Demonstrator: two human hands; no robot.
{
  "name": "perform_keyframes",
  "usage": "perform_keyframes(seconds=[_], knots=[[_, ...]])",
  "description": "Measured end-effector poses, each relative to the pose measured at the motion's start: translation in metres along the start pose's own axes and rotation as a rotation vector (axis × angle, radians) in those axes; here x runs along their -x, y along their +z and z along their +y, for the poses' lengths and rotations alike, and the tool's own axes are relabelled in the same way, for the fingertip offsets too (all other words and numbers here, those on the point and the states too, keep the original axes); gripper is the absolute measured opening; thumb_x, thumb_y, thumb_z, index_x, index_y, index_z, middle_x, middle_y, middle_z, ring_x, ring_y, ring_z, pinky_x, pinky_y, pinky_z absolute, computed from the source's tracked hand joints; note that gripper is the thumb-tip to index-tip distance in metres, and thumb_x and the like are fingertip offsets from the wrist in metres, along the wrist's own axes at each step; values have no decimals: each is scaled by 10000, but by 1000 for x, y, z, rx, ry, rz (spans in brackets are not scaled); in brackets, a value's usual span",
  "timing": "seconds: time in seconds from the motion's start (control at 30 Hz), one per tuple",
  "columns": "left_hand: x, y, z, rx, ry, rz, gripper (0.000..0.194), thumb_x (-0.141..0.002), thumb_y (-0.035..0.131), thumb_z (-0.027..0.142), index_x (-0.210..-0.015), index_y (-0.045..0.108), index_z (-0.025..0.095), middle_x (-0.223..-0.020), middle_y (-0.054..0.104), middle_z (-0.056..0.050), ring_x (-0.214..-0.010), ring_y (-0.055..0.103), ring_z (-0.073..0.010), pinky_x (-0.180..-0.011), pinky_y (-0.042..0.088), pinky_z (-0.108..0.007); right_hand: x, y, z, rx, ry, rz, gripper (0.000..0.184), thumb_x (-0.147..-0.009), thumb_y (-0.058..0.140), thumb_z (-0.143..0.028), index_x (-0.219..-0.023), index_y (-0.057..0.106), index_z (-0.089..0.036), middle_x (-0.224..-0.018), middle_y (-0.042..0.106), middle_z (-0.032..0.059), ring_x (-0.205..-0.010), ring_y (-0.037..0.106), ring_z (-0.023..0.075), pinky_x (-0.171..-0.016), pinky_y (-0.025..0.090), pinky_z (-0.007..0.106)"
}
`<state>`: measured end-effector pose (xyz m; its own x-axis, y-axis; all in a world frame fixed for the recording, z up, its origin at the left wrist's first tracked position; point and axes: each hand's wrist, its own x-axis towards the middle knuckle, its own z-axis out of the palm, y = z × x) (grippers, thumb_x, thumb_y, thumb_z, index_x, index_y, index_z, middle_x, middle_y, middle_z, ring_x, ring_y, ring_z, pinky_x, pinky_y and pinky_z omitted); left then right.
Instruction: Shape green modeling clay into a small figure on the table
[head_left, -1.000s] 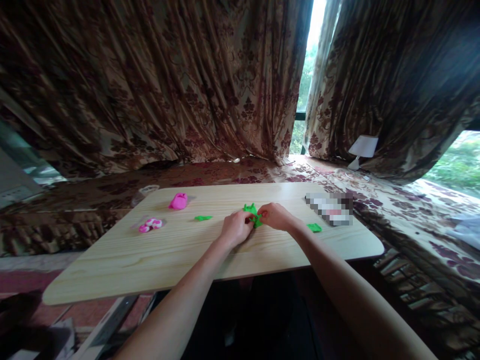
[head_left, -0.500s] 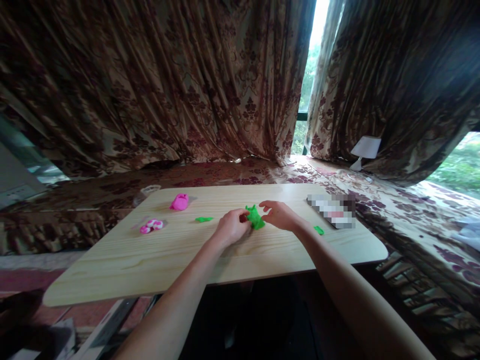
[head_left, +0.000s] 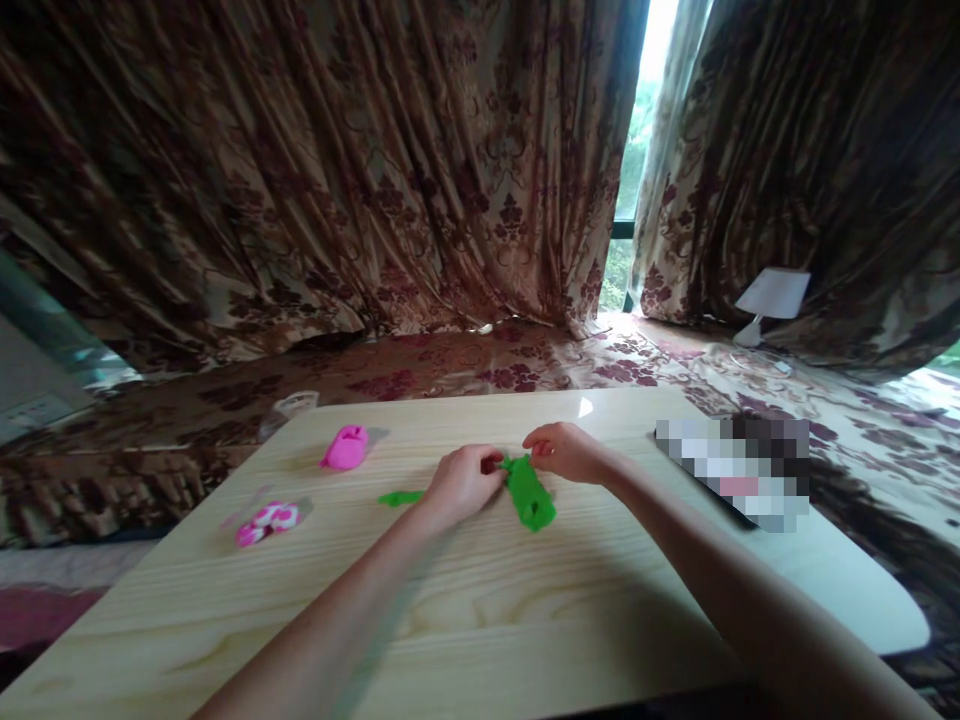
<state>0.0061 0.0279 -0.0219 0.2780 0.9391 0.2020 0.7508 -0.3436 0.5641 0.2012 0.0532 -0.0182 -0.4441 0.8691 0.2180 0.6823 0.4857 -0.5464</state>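
A flattened piece of green clay (head_left: 529, 493) lies on the light wooden table (head_left: 480, 610) in the middle. My left hand (head_left: 463, 483) has its fingers curled and pinches the clay's far left corner. My right hand (head_left: 568, 453) pinches its far right corner. A small green clay strip (head_left: 399, 497) lies just left of my left hand.
A pink clay lump (head_left: 344, 447) and a pink-and-white clay piece (head_left: 267, 522) sit at the table's left. A blurred-out flat object (head_left: 739, 470) lies at the right. Patterned curtains hang behind, and a white lamp (head_left: 771, 300) stands at the back right.
The view has come closer to the table. The green clay now lies stretched toward me, and both hands pinch its far end; the right hand was off it half a second ago.
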Motion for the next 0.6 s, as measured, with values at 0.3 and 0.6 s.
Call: perform_keyframes(seconds=[0.3,0.6], knots=[[-4,14,-3,35,74,74,161,-735,558,214,-862,656,212,-782,659,-9,-719,574,-143,-681,414,-237,0,19,3,-100,-27,98,253,-717,562,-159,-951,658,-160,-824,670,36,-710,596,127,-643,448,215],[-4,18,-6,0,128,114,116,-767,548,226,-773,661,202,-735,623,-19,-700,556,-142,-654,410,-242,4,13,-2,-46,-126,82,184,-809,529,-193,-908,685,-181,-860,649,40,-771,588,127,-700,424,209]])
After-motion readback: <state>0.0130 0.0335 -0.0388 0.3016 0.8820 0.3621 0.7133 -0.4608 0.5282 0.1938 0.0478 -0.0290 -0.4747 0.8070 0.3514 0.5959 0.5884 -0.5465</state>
